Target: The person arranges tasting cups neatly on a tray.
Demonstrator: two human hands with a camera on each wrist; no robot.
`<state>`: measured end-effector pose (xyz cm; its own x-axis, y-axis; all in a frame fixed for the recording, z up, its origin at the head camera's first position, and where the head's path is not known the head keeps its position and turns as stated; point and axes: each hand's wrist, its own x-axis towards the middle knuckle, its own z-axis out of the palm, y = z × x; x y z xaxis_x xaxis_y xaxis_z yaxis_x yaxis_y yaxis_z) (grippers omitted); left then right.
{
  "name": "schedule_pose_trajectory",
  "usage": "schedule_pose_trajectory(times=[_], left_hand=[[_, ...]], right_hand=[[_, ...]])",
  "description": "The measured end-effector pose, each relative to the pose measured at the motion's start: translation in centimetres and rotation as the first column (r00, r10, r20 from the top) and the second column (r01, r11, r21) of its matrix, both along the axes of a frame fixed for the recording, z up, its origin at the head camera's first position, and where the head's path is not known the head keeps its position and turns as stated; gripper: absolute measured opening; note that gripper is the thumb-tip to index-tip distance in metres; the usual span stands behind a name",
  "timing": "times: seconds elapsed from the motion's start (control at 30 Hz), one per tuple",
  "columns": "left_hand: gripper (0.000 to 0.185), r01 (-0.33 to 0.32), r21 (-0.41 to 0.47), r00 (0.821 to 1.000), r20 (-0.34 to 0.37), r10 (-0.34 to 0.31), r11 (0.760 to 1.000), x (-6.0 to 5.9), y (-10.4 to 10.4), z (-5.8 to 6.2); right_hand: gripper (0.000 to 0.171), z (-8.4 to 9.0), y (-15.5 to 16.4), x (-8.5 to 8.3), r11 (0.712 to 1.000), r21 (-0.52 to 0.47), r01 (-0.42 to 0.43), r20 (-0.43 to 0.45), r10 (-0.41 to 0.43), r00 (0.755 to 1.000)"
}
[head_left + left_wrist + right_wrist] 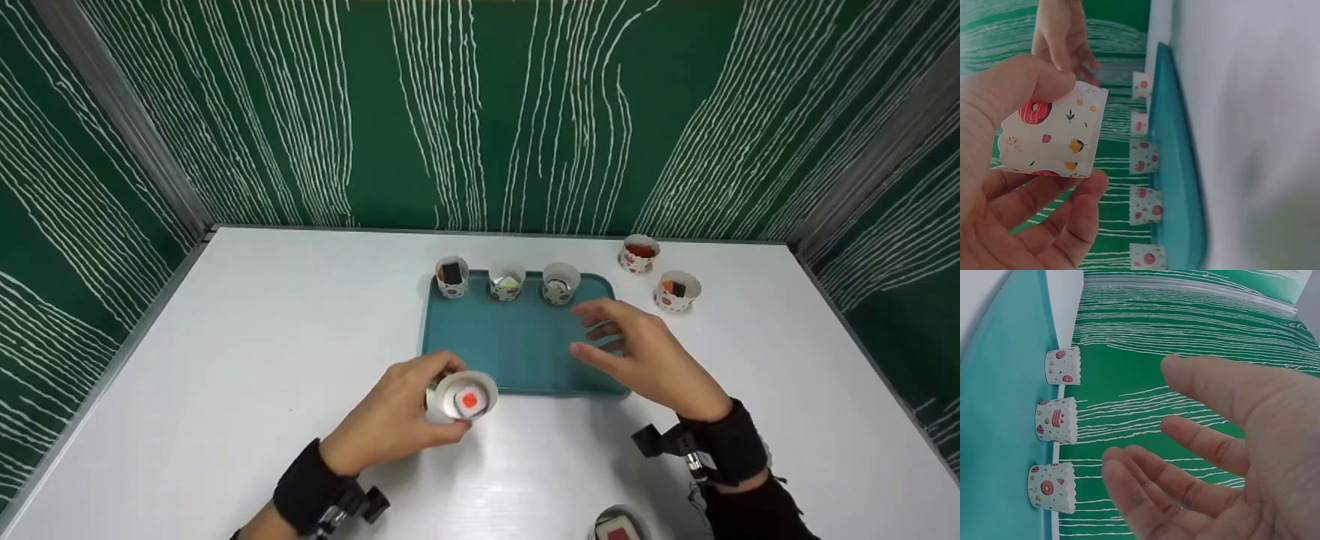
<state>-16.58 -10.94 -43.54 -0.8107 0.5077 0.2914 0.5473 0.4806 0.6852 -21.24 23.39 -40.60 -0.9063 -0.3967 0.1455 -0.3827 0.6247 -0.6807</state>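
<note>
Paper cup (465, 397) is sitting tilted in the curled left hand (390, 420) above the counter (225, 337), so its red piece could be spilling, while the right hand (645, 352) is hovering open over the tray (517, 345).

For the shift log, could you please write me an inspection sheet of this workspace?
Surface: white table, bearing a teal tray.
Job's things: paper cup with an orange piece inside, held near the tray's front edge.
Clutter: three cups along the tray's far edge; two cups on the table right of it.
Grips: left hand grips the cup; right hand open over the tray.
Cables: nothing seen.
Surroundings: green patterned walls.
</note>
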Motion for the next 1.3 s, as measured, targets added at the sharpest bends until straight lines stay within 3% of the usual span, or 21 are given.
schedule_pose_trajectory(times=[0.23, 0.37, 0.6, 0.8, 1.0, 1.3], left_hand=[[0.048, -0.029, 0.093, 0.999, -0.019, 0.031, 0.995, -1.8, 1.7, 2.0], [0.050, -0.029, 0.113, 0.998, -0.060, 0.036, 0.993, -2.9, 3.0, 2.5], [0.052, -0.013, 0.138, 0.996, -0.088, 0.025, 0.990, -4.6, 5.5, 1.8], [0.052, -0.037, 0.110, 0.991, -0.120, 0.050, 0.993, -5.4, 7.2, 1.1], [0.047, -0.060, 0.073, 0.982, -0.173, 0.072, 0.996, -5.7, 8.4, 0.7], [0.053, -0.069, 0.046, 0.986, -0.149, 0.076, 0.997, -5.4, 9.6, -0.1]], right_hand=[[0.046, 0.3, 0.1, 0.0, 1.000, -0.014, 0.000, 0.014, 0.001, 1.000], [0.046, 0.3, 0.1, 0.2, 1.000, -0.017, -0.002, 0.005, 0.002, 1.000], [0.047, 0.3, -0.2, 0.2, 1.000, -0.025, -0.010, -0.001, 0.010, 1.000], [0.048, 0.4, -0.6, 0.3, 0.999, -0.047, -0.028, 0.016, 0.029, 0.999], [0.049, 0.3, -1.1, 0.3, 0.994, -0.072, -0.078, -0.019, 0.077, 0.997], [0.054, -0.2, -1.3, 0.2, 0.993, -0.071, -0.095, -0.025, 0.093, 0.995]])
